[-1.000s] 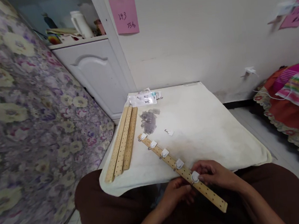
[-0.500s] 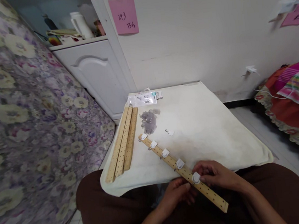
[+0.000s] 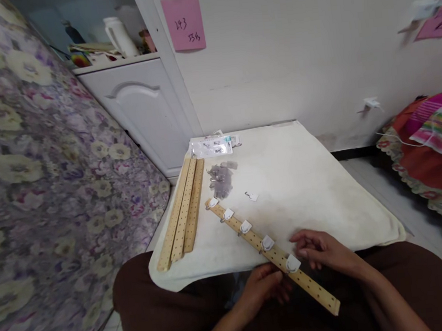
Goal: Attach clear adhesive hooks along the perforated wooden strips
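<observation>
Presently, the left hand (image 3: 263, 285) grips the wooden strip (image 3: 277, 258) at its near half, thumb and fingers closed on the edge. The right hand (image 3: 319, 250) is positioned just beside the nearest white tag, fingers parted and loosely bent.

The wooden strip is pale, narrow and flat, perforated with small dark holes along its length. It lies diagonally, near end over the person's lap, far end over the white-covered table (image 3: 305, 177). Five white tags (image 3: 293, 263) are spaced along it, with metal hooks visible at several.

At the left side of the table, three further perforated strips (image 3: 185, 211) lie side by side. One loose tag with a hook (image 3: 252, 196) lies beyond the far end of the held strip. Left of it is a pile of greyish hooked pieces (image 3: 220, 181); overlap prevents a count. At the far edge is clear packaging (image 3: 211, 147); its print is too small to read.

Two pink sheets are fixed to the wall (image 3: 272, 49). The left sheet (image 3: 183, 24) bears handwritten "243", with unclear characters below; the right sheet (image 3: 438, 21) is illegible.
</observation>
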A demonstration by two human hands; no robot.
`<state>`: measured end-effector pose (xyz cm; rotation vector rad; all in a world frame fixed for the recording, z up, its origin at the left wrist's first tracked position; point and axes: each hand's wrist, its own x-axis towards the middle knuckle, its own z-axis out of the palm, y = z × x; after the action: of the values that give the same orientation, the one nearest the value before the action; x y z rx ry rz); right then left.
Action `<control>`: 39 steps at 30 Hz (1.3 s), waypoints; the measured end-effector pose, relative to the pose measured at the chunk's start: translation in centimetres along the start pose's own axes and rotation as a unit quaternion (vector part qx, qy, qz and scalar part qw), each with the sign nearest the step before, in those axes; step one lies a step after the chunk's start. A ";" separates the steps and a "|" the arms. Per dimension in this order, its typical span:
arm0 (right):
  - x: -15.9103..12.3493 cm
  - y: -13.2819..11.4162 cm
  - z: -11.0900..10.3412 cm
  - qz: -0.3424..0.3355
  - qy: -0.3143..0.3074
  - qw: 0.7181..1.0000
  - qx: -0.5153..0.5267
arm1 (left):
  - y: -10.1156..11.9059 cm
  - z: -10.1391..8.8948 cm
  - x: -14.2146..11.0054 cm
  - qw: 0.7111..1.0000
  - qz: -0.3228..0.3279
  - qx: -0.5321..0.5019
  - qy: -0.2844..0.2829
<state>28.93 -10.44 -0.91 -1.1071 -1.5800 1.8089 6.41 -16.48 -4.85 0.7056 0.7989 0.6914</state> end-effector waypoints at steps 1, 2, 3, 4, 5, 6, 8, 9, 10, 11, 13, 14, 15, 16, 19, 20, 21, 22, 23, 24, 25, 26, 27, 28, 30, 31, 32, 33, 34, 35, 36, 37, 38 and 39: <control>0.3 0.0 -0.3 -0.008 0.027 1.000 -0.002 | 0.0 0.0 0.0 1.000 -0.001 0.000 0.001; 0.8 0.0 -0.6 -0.018 0.057 0.998 -0.007 | 0.0 -0.1 -0.1 1.000 -0.003 -0.001 0.001; 1.3 -0.1 -0.8 -0.030 0.089 0.995 -0.019 | 0.0 -0.1 -0.1 1.000 -0.004 -0.001 0.003; 2.1 -0.3 -1.0 -0.045 0.118 0.991 -0.040 | 0.0 -0.1 -0.1 1.000 -0.005 -0.001 0.004; 2.9 -0.4 -1.1 -0.063 0.148 0.984 -0.077 | -0.1 -0.2 -0.2 1.000 -0.007 -0.001 0.006; 3.8 -0.6 -1.1 -0.082 0.174 0.974 -0.121 | -0.1 -0.3 -0.2 1.000 -0.008 -0.002 0.007; 6.0 -1.1 -0.8 -0.120 0.216 0.943 -0.223 | -0.3 -0.5 -0.2 1.000 -0.012 -0.002 0.008; 7.2 -1.3 -0.5 -0.129 0.225 0.933 -0.251 | -0.3 -0.6 -0.2 1.000 -0.014 -0.001 0.009; 8.3 -1.5 -0.3 -0.134 0.230 0.926 -0.269 | -0.4 -0.7 -0.2 1.000 -0.015 0.000 0.009; 9.5 -1.8 0.0 -0.136 0.234 0.921 -0.282 | -0.4 -0.8 -0.2 1.000 -0.016 0.003 0.009; 11.7 -2.2 0.6 -0.138 0.237 0.913 -0.302 | -0.4 -0.9 -0.4 1.000 -0.014 0.009 0.008; 12.6 -2.5 0.8 -0.138 0.239 0.909 -0.312 | -0.4 -0.9 -0.4 1.000 -0.013 0.013 0.007; 13.5 -2.7 1.0 -0.138 0.240 0.906 -0.320 | -0.3 -0.9 -0.5 1.000 -0.011 0.017 0.006; 14.2 -2.9 1.2 -0.138 0.240 0.904 -0.326 | -0.3 -0.9 -0.6 1.000 -0.009 0.019 0.005; 15.8 -3.3 1.5 -0.133 0.241 0.901 -0.335 | -0.3 -1.0 -0.6 1.000 -0.006 0.022 0.005; 16.2 -3.3 1.6 -0.130 0.244 0.901 -0.335 | -0.3 -1.1 -0.6 1.000 -0.005 0.022 0.005; 16.4 -3.4 1.7 -0.126 0.248 0.902 -0.331 | -0.4 -1.2 -0.6 1.000 -0.005 0.022 0.005; 16.6 -3.4 1.8 -0.123 0.253 0.903 -0.326 | -0.5 -1.2 -0.5 1.000 -0.005 0.023 0.005; 16.6 -3.4 1.9 -0.121 0.258 0.904 -0.318 | -0.6 -1.3 -0.5 1.000 -0.005 0.023 0.005; 16.6 -3.4 1.9 -0.121 0.261 0.907 -0.307 | -0.7 -1.4 -0.4 1.000 -0.006 0.025 0.006; 16.4 -3.4 2.0 -0.121 0.262 0.911 -0.295 | -0.8 -1.5 -0.4 1.000 -0.009 0.027 0.007; 16.1 -3.3 2.0 -0.123 0.260 0.916 -0.279 | -0.9 -1.6 -0.4 0.999 -0.011 0.030 0.009; 15.7 -3.3 2.0 -0.124 0.257 0.922 -0.261 | -1.0 -1.6 -0.4 0.999 -0.014 0.033 0.010; 15.2 -3.3 1.9 -0.124 0.251 0.929 -0.240 | -1.1 -1.6 -0.4 0.999 -0.016 0.037 0.011; 13.9 -3.0 1.5 -0.120 0.235 0.946 -0.190 | -1.1 -1.6 -0.4 0.999 -0.019 0.044 0.010; 13.1 -2.8 1.1 -0.115 0.227 0.953 -0.163 | -1.1 -1.6 -0.5 0.999 -0.020 0.047 0.008; 12.1 -2.6 0.7 -0.109 0.220 0.960 -0.135 | -1.1 -1.5 -0.5 0.999 -0.021 0.050 0.005; 11.0 -2.3 0.3 -0.104 0.215 0.965 -0.108 | -1.1 -1.5 -0.5 0.998 -0.022 0.052 0.001; 9.8 -2.0 -0.2 -0.099 0.212 0.969 -0.083 | -1.1 -1.4 -0.5 0.998 -0.023 0.055 -0.003; 8.5 -1.7 -0.7 -0.095 0.212 0.971 -0.060 | -1.1 -1.3 -0.5 0.998 -0.025 0.057 -0.008; 7.0 -1.4 -1.2 -0.092 0.213 0.972 -0.042 | -1.1 -1.2 -0.5 0.998 -0.027 0.060 -0.015; 5.4 -1.0 -1.7 -0.089 0.214 0.972 -0.025 | -1.1 -1.1 -0.4 0.997 -0.031 0.063 -0.022; 3.8 -0.6 -2.0 -0.087 0.214 0.973 -0.009 | -1.1 -0.9 -0.2 0.997 -0.035 0.065 -0.029; 2.2 -0.2 -2.3 -0.083 0.208 0.975 0.010 | -1.1 -0.7 0.0 0.996 -0.039 0.066 -0.038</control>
<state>29.56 -7.32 -1.25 -1.2095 -1.3547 1.3716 6.18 -16.93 -6.06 0.8107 0.8028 0.5417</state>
